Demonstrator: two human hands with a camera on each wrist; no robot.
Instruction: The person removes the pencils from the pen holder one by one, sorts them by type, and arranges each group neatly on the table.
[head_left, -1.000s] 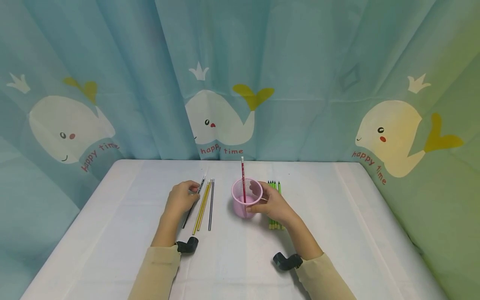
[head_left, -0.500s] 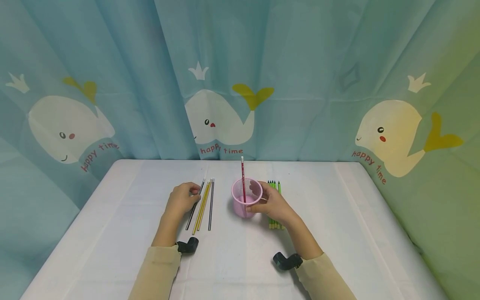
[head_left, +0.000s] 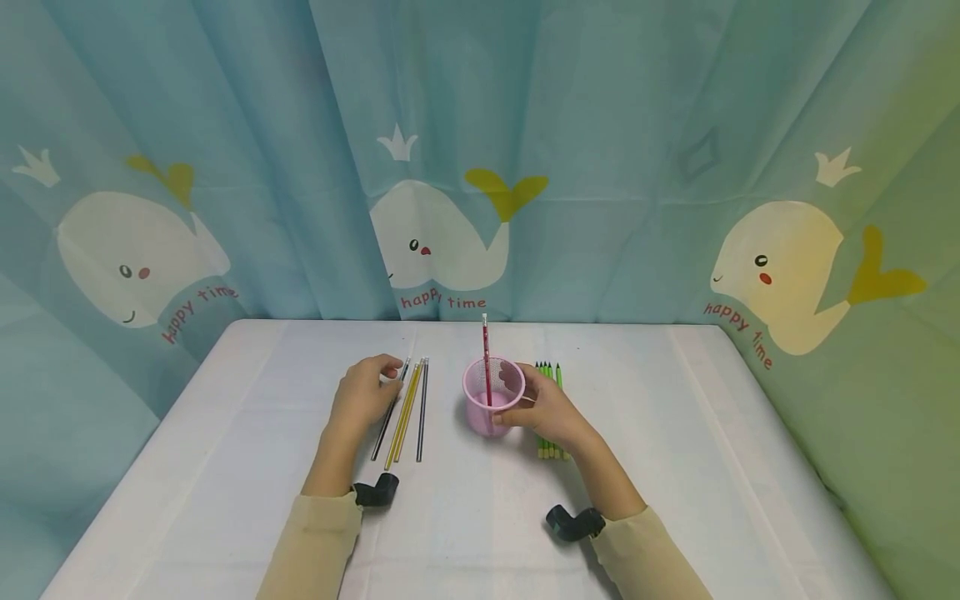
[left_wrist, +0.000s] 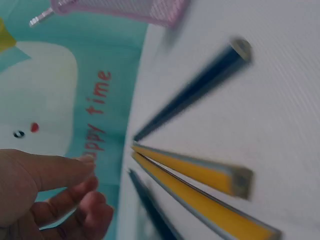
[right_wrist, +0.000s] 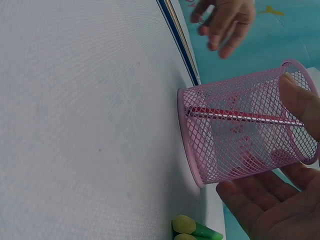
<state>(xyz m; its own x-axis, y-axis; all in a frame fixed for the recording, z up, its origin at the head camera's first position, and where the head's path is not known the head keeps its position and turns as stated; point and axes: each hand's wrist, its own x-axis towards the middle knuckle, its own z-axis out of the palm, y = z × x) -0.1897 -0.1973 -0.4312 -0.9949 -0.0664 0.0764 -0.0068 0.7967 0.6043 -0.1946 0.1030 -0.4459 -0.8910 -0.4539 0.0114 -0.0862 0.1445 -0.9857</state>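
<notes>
My left hand (head_left: 365, 393) hovers over the leftmost dark pencil (head_left: 381, 437), its fingers loosely bent. In the left wrist view, nothing is between the thumb and fingers, and they stand apart from the pencils. Beside that pencil lie two yellow pencils (left_wrist: 200, 175) and another dark pencil (left_wrist: 195, 90), fanned out on the table. My right hand (head_left: 553, 410) grips the pink mesh pen cup (right_wrist: 240, 135) from its right side, thumb at the rim and fingers round the wall. One red pencil (head_left: 486, 358) leans upright inside the cup, which stands on the table.
Several green pencils (head_left: 546, 450) lie side by side behind and under the right hand's wrist area. The white table (head_left: 465, 533) ends at a blue curtain (head_left: 600, 167) with printed whales. A black wrist camera mount (head_left: 573, 523) sits on each arm.
The leftmost dark pencil, pinched by the left hand earlier, shifted slightly right towards the yellow ones. The left hand has since let go and lifted a little. The right hand and cup stayed still.
</notes>
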